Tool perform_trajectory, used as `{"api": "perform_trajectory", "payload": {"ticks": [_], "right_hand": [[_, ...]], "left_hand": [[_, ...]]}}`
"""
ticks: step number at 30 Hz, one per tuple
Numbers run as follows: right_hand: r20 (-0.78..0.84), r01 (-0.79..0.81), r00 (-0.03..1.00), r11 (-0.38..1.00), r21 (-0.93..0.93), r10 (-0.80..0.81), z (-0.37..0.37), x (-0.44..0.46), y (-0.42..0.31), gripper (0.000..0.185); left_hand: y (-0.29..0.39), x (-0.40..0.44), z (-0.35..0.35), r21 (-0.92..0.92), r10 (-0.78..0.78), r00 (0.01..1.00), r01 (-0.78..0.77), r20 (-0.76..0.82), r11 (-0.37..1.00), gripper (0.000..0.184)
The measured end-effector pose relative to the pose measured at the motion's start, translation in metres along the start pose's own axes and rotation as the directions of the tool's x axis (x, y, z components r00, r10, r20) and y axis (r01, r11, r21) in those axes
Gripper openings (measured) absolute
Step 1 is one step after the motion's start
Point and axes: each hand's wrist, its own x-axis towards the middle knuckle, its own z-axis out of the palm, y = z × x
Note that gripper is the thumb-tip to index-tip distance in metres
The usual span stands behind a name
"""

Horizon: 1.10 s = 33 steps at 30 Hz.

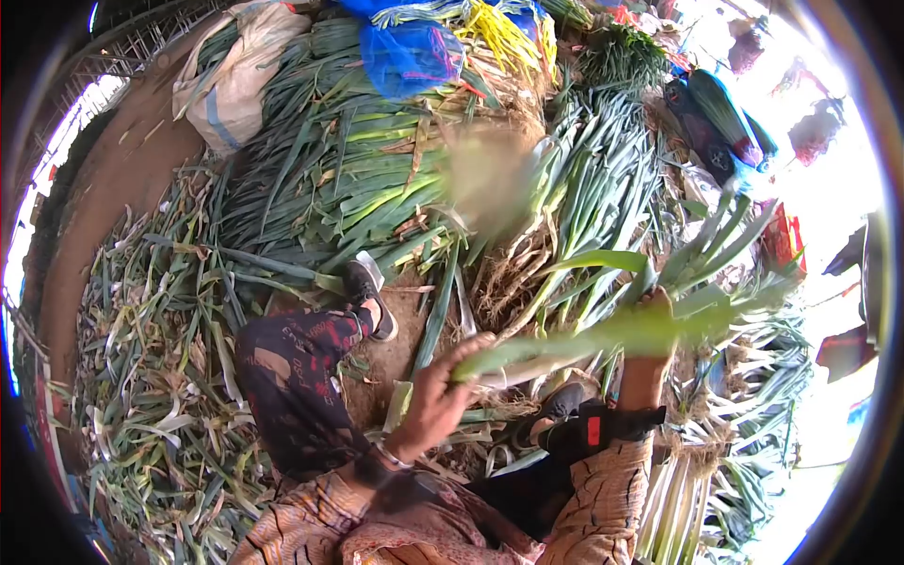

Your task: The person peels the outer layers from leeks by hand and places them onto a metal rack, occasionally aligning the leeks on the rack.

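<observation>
A leek [706, 247] with fanned green leaves lies across my lap area, its pale stalk running toward the middle. My right hand [653, 309] is closed around its leafy part, partly hidden behind a broad leaf. Closer to my body, my left hand [439, 391] has its fingers closed on the end of a long green leek leaf [603, 341], which stretches blurred in front of the stalk toward my right hand. Between my feet, a heap of rooted leeks [513, 268] lies just beyond my hands.
A large pile of leeks [330, 160] spreads ahead. Stripped leaves [169, 377] cover the ground at left. Tied leek bundles [683, 499] lie at right. A pale sack [235, 75], blue netting [405, 61] and yellow ties [508, 33] are at the far side.
</observation>
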Motion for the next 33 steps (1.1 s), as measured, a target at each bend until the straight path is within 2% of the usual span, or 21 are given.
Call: {"api": "perform_trajectory", "payload": {"ticks": [1,2,3,4,7,10,12,15,18,19,20,21,22,23,24,26,27,28,30,32,33], "right_hand": [[0.071,-0.137,0.988,0.990,0.043,0.134,-0.009,0.014,-0.005,0.013],[0.088,-0.120,0.989,0.992,0.032,0.117,-0.018,0.019,-0.003,0.013],[0.076,-0.128,0.990,0.990,0.064,0.123,-0.020,0.021,-0.002,0.013],[0.065,-0.135,0.989,0.986,0.096,0.129,-0.023,0.023,-0.002,0.013],[0.156,-0.223,0.967,0.967,0.125,0.203,-0.029,0.023,-0.007,0.010],[0.388,0.148,0.915,0.986,-0.076,-0.107,-0.034,0.001,-0.007,0.043],[0.412,0.002,0.911,0.999,-0.048,0.018,-0.073,0.035,0.003,0.053],[0.429,-0.012,0.903,1.000,0.010,0.006,-0.082,0.046,0.007,0.042],[0.178,0.070,0.983,0.979,-0.193,-0.035,-0.082,0.055,0.001,0.023],[0.084,0.147,0.988,0.951,-0.274,-0.128,-0.062,0.050,-0.011,0.010],[0.079,0.219,0.976,0.919,-0.329,-0.205,-0.066,0.054,-0.014,0.005],[0.073,0.286,0.957,0.878,-0.385,-0.280,-0.070,0.057,-0.018,0.009],[0.163,0.373,0.928,0.840,-0.394,-0.336,-0.080,0.073,-0.027,0.010],[0.123,0.180,0.979,0.972,-0.154,-0.162,-0.088,0.085,-0.032,0.010],[0.080,-0.026,0.997,0.994,0.109,0.017,-0.078,0.085,-0.041,0.011],[-0.048,-0.003,0.999,0.985,0.173,0.011,-0.033,0.048,-0.028,0.015],[-0.037,0.007,0.999,0.991,0.136,-0.002,-0.040,0.049,-0.022,0.014],[0.113,-0.045,0.993,0.983,0.177,0.026,-0.042,0.042,-0.023,0.012],[0.045,-0.019,0.999,0.993,0.117,0.014,-0.035,0.034,-0.024,0.010],[0.022,0.064,0.998,0.992,0.107,-0.067,-0.035,0.032,-0.021,0.010],[0.011,0.073,0.997,0.991,0.110,-0.074,-0.037,0.033,-0.021,0.011]], "left_hand": [[0.003,-0.002,-0.010,-0.086,-0.068,0.997,0.065,-0.032,0.994,0.032],[0.007,-0.003,-0.017,-0.124,-0.099,0.993,0.091,-0.060,0.988,0.027],[0.014,-0.002,-0.018,-0.444,-0.183,0.982,0.145,-0.044,0.884,0.029],[0.020,-0.002,-0.018,-0.716,-0.266,0.964,0.167,-0.027,0.678,0.033],[0.044,-0.011,-0.030,-0.864,-0.317,0.945,0.225,0.082,0.450,0.036],[0.052,-0.024,-0.041,-0.873,-0.275,0.954,0.231,0.117,0.429,0.037],[0.065,-0.029,-0.043,-0.806,-0.232,0.972,0.170,0.041,0.568,0.035],[0.084,-0.041,-0.050,-0.730,-0.146,0.988,0.133,0.045,0.670,0.034],[0.088,-0.062,-0.068,-0.584,-0.147,0.988,0.150,0.054,0.798,0.032],[0.092,-0.071,-0.081,-0.677,-0.205,0.977,0.117,-0.051,0.727,0.029],[0.098,-0.079,-0.101,-0.754,-0.273,0.951,0.071,-0.147,0.653,0.026],[0.114,-0.087,-0.129,-0.678,-0.316,0.911,0.057,-0.266,0.733,0.026],[0.124,-0.090,-0.153,-0.590,-0.327,0.861,0.039,-0.389,0.806,0.025],[0.119,-0.095,-0.162,-0.546,-0.295,0.861,0.025,-0.413,0.837,0.026],[0.115,-0.091,-0.152,-0.513,-0.363,0.841,0.122,-0.401,0.850,0.026],[0.083,-0.067,-0.134,-0.368,-0.344,0.909,0.245,-0.234,0.897,0.027],[0.068,-0.053,-0.125,-0.271,-0.271,0.946,0.217,-0.179,0.938,0.027],[0.054,-0.043,-0.116,-0.174,-0.205,0.973,0.184,-0.109,0.967,0.029],[0.022,-0.031,-0.099,0.019,-0.140,0.990,0.139,0.022,0.990,0.036],[0.000,-0.020,-0.079,0.284,0.015,0.986,-0.062,0.168,0.957,0.036],[-0.002,-0.014,-0.066,0.354,0.144,0.981,-0.183,0.133,0.917,0.042]]}}
